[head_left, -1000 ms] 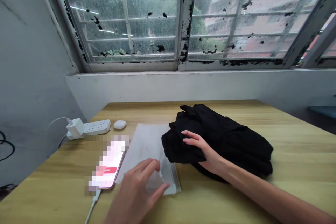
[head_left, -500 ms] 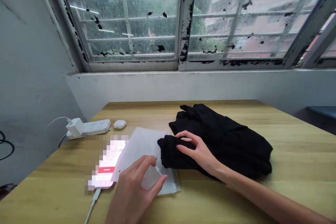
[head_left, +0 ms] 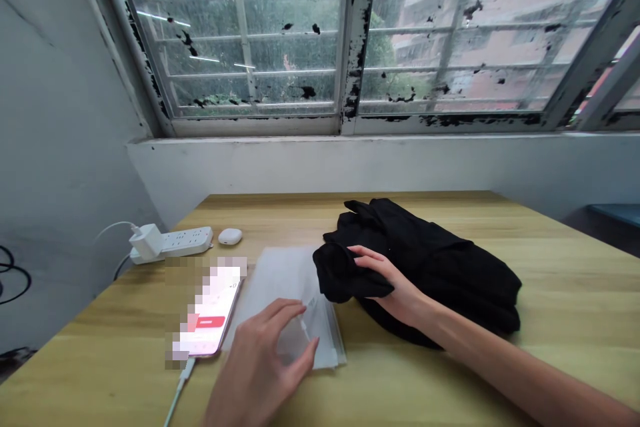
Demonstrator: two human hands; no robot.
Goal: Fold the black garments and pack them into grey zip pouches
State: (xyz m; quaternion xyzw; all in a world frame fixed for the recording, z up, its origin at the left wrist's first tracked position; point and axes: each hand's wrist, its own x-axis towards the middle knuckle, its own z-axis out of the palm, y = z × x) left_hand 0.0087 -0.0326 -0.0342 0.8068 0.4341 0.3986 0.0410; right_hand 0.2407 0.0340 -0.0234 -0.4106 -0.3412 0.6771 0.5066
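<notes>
Your right hand (head_left: 403,293) has lifted a small black roll of cloth (head_left: 345,273) up and a bit to the right of the cloudy bag (head_left: 280,270), where half a second ago the roll lay lower, over the bag's right side. One corner of the bag was up over the phone (head_left: 215,323) then, and now it lies flatter, just beside the phone. Your right hand is closed around the roll, thumb under and fingers on top. Your left hand (head_left: 257,350) is at the near end of the bag, with thumb and finger spread wide in a curve. A thin white strip shows between them, but you can't tell if they pinch anything. So far, the roll is picked up and bunched small, and that part looks done. No black shows inside the bag, so it seems nothing has gone in. Right of the bag, the big black pile (head_left: 450,273) sits on the desk (head_left: 425,387), loose and lumpy, and looks like it hasn't been sorted out. You can't tell if the roll is joined to it.
</notes>
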